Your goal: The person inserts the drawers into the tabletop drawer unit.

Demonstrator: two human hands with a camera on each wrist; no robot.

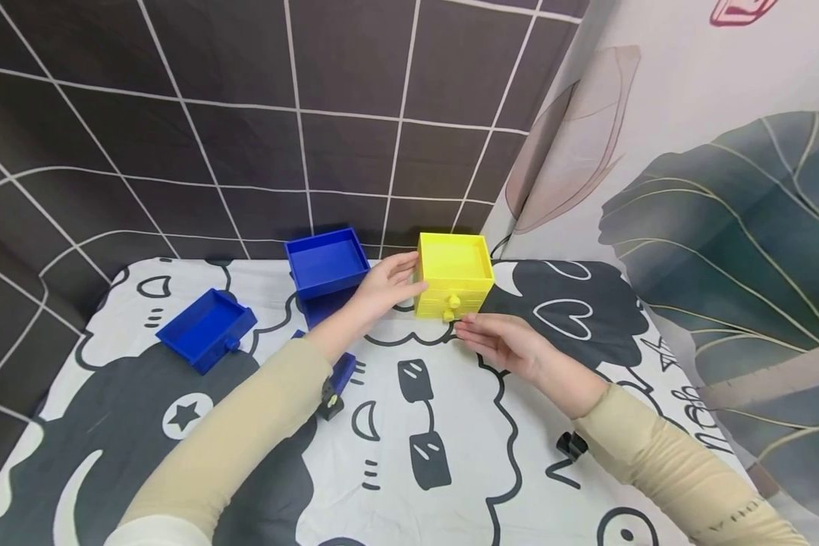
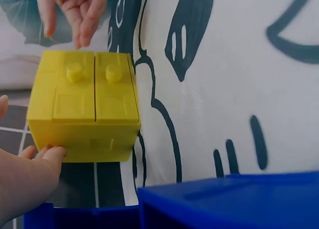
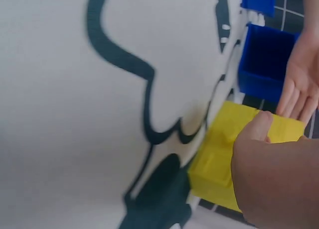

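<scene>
A small yellow drawer cabinet (image 1: 454, 262) stands near the back wall, with a shallow tray top and two drawers pushed in. Each drawer front carries a round knob (image 2: 113, 73). Fingers of my left hand (image 1: 384, 288) rest along the cabinet's left side, fairly straight. My right hand (image 1: 501, 343) is by the lower front right corner, its fingers loosely extended and holding nothing; in the left wrist view a small gap shows between them and the cabinet. To the left stands a blue cabinet (image 1: 327, 262) of like shape, its front partly hidden by my left arm.
A loose blue drawer (image 1: 208, 327) with a knob lies on the patterned cloth at left. Another blue piece (image 1: 343, 370) shows partly beneath my left forearm. Behind everything hangs a dark gridded cloth (image 1: 355, 152), with a pale printed curtain (image 1: 689, 227) at right.
</scene>
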